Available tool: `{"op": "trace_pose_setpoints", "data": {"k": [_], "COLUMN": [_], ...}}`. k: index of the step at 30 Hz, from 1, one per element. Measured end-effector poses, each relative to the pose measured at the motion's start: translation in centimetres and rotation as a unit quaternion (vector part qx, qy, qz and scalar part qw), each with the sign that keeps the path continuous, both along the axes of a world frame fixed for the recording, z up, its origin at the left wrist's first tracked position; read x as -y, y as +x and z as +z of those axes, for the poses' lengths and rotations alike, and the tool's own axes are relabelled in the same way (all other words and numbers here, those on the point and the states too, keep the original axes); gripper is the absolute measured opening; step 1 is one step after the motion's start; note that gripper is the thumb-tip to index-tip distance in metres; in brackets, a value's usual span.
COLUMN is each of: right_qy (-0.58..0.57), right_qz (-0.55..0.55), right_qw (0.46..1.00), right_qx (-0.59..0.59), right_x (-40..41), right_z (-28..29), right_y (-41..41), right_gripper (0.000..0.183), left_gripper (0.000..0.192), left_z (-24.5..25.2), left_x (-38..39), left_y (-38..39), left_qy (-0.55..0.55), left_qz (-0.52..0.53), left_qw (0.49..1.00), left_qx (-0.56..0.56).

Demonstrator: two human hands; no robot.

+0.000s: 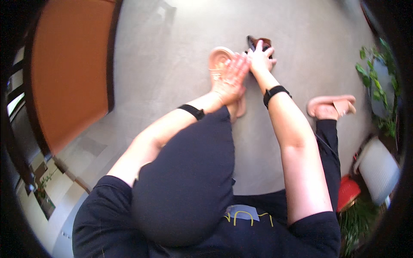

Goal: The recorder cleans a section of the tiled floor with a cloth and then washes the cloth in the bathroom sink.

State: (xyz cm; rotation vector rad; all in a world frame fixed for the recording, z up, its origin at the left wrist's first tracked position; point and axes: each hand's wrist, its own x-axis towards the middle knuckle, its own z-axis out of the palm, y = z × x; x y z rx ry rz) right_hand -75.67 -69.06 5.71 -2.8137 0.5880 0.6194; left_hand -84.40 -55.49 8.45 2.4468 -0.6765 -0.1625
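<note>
My left hand reaches down beside my bent knee, palm down, fingers extended over the edge of a pink slide sandal worn on one foot. My right hand rests with spread fingers on a small dark and brown object on the grey floor; its kind and whether my fingers grip it cannot be told. The fingertips of my left hand meet or overlap the side of my right hand. Both forearms wear black bands. A second pink sandal is on my other foot, off to the right.
An orange panel with a dark frame stands at the left. Along the right side are a leafy green plant, a pale ribbed object, a red object and a grassy plant. A small potted plant is at lower left.
</note>
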Motion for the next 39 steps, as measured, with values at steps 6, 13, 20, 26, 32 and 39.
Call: {"op": "trace_pose_setpoints", "data": {"k": [6, 13, 20, 26, 32, 39], "right_qy": [-0.012, 0.055, 0.026, 0.030, 0.086, 0.462], "right_qz": [0.460, 0.510, 0.188, -0.095, -0.282, -0.711], "right_qw": [0.887, 0.857, 0.982, 0.994, 0.941, 0.512], "right_qx": [0.045, 0.039, 0.020, -0.053, -0.168, -0.136], "right_x": [1.3, 8.4, 16.2, 9.1, 5.0, 7.6], "right_z": [0.4, 2.3, 1.9, 0.5, 1.8, -3.8], "right_y": [-3.1, -11.7, -16.7, -19.1, -24.9, -31.2], "right_gripper": [0.053, 0.056, 0.064, 0.084, 0.108, 0.047], "left_gripper": [0.109, 0.105, 0.117, 0.108, 0.100, 0.094], "left_z": [0.0, 0.4, -1.6, -1.4, -1.9, -0.8], "left_x": [-0.6, -0.7, 0.0, 1.3, 1.6, 3.6], "left_y": [-0.4, -1.1, 0.5, 1.7, 2.6, 2.1], "left_qy": [-0.022, 0.021, 0.026, 0.206, 0.245, 0.229], "left_qz": [-0.002, 0.002, 0.014, -0.064, -0.097, -0.092], "left_qw": [1.000, 0.999, 0.998, 0.965, 0.957, 0.960], "left_qx": [-0.002, 0.027, -0.047, -0.149, -0.123, -0.134]}}
